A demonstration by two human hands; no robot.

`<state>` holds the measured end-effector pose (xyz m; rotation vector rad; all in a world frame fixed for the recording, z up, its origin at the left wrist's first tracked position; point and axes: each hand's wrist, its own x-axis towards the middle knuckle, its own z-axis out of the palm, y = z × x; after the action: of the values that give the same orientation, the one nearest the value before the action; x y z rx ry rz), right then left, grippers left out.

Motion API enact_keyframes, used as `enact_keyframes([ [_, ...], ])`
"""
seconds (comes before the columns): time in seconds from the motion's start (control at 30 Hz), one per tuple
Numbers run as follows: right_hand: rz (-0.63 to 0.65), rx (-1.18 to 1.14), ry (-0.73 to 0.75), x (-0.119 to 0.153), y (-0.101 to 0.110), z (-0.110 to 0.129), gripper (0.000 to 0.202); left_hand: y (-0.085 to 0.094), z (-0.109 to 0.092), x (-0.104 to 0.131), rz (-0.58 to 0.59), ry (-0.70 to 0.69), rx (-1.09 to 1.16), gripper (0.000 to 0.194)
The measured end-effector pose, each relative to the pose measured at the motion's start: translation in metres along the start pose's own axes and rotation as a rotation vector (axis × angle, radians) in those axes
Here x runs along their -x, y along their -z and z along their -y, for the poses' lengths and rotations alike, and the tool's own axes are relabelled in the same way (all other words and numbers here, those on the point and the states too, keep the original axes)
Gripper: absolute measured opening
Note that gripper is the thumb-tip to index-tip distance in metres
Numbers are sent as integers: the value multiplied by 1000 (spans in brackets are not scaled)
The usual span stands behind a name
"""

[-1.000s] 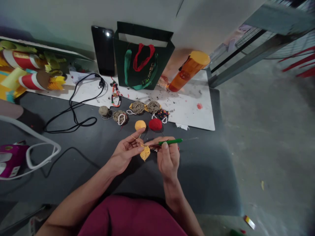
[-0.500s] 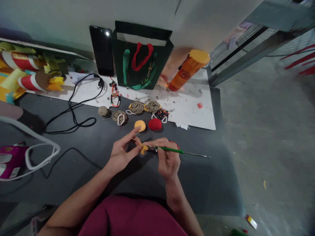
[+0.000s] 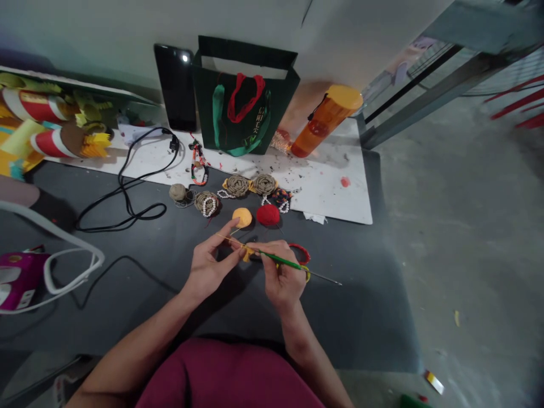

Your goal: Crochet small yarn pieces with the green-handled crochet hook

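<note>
Gray tabletop (image 3: pixel 361 323) spread under and around the 2 hands, with a white board (image 3: pixel 344 201) beyond them. On it, ahead of the hands, stood a dark-green paper bag (image 3: pixel 208 122) and, farther right, an orange bottle (image 3: pixel 314 127). The left hand (image 3: pixel 208 269) pinched a small yellow crochet piece (image 3: pixel 247 254), index finger raised near the yellow yarn ball (image 3: pixel 243 217). The right hand (image 3: pixel 285 283) gripped a green-handled crochet hook (image 3: pixel 285 260) at the piece. It had just shifted, exposing 1 red loop (image 3: pixel 303 248) beside it; the fingers partly hid the stitches.
</note>
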<state>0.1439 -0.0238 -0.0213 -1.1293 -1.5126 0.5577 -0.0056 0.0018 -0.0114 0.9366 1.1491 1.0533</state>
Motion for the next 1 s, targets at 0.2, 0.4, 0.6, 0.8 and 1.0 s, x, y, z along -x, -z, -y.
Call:
enact_keyframes([
  [0.2, -3, 74, 77, -3, -5, 2, 29, -4, -3, 2, -15, 118, 222, 61],
  [0.4, -45, 66, 95, 2, -9, 2, 28, -5, 1, 0, 109, 432, 608, 60],
  [0.6, -189, 145, -106, 9, -6, 0, 16, -2, 3, -2, 97, 446, 617, 57],
  [0.8, -240, -400, -484, 6, -13, -4, 13, 0, 4, -4, 171, 422, 603, 50],
  [1.0, -247, -588, -447, 5, -23, 2, 11, -1, -1, 6, 220, 205, 435, 53],
])
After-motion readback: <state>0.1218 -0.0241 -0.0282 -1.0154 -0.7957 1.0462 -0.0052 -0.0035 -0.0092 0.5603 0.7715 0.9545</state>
